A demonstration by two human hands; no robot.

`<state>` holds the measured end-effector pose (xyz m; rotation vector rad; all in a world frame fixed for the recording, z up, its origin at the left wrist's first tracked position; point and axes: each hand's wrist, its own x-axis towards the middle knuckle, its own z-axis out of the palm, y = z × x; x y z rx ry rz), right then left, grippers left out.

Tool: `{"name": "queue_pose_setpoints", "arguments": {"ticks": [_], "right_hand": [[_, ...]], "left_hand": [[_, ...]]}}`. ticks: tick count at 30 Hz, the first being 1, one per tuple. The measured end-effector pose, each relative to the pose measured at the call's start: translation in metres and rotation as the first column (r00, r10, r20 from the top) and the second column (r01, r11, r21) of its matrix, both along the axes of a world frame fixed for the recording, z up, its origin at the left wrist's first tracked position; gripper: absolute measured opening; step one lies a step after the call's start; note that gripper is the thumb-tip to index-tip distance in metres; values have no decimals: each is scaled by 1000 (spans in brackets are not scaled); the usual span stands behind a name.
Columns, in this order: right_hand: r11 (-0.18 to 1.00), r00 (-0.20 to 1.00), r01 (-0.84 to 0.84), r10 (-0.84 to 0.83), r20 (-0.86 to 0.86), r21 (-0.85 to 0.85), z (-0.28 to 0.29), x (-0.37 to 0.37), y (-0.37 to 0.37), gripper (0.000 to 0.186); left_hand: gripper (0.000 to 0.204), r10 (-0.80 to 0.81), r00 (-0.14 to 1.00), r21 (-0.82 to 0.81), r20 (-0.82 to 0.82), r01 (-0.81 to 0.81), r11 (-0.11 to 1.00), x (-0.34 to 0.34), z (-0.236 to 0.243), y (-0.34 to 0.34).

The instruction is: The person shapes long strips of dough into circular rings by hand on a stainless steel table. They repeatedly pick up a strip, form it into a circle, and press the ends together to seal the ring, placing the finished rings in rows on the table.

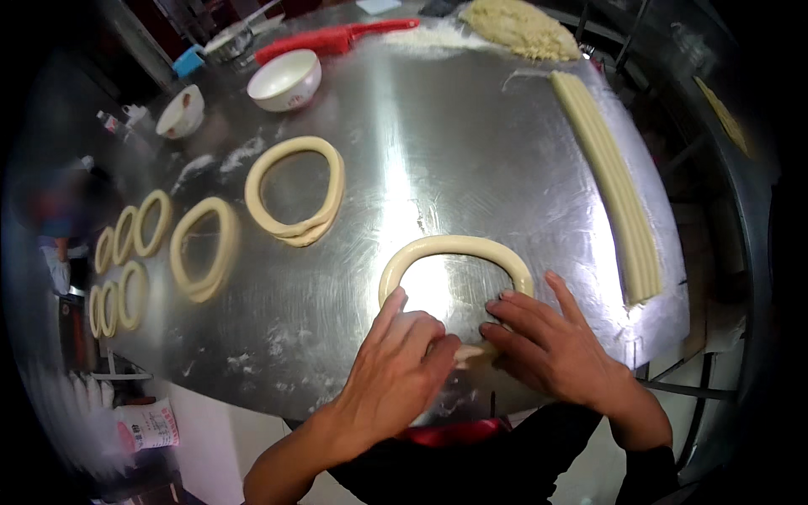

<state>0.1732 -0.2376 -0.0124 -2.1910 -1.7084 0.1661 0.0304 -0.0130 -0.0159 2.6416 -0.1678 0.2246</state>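
A smooth, pale dough ring [454, 245] lies on the metal table at the near edge, arched away from me. Both hands are at its near side, where a narrow, twisted-looking bit of dough shows between them. My left hand [389, 366] has its index finger stretched along the ring's left side, while its thumb and other fingers curl in at that join. From the right, my right hand [551, 349] bends its fingers over the dough, with the little finger lifted apart. The fingers hide most of the join. Several dough ropes [610, 189] lie side by side at the right.
Finished-looking dough rings [257, 181] lie to the left, with several smaller-looking ones [152, 223] beyond them. At the back are a white bowl [284, 81], a second bowl [181, 112], a red long-handled brush [332, 39] and a dough mass [522, 29] beside loose flour.
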Motion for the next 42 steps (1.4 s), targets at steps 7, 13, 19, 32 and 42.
{"name": "queue_pose_setpoints", "arguments": {"ticks": [7,13,19,32,42], "right_hand": [[996,996,-54,59,-72,66,18,6,-1,17],[986,805,93,10,-593,142,28,43,6,28],[962,630,133,102,-770,237,86,76,48,41],[875,913,401,-358,-194,271,36,191,145,46],[969,965,-203,175,193,138,-19,202,118,36]], "left_hand": [[22,4,1000,-107,22,-2,994,-1,6,0],[42,-121,964,-604,-236,-48,795,29,45,23],[55,-93,963,-453,-252,-33,891,80,104,57],[55,210,952,174,222,-250,952,213,40,158],[51,-94,993,246,-67,107,963,151,25,138]]}}
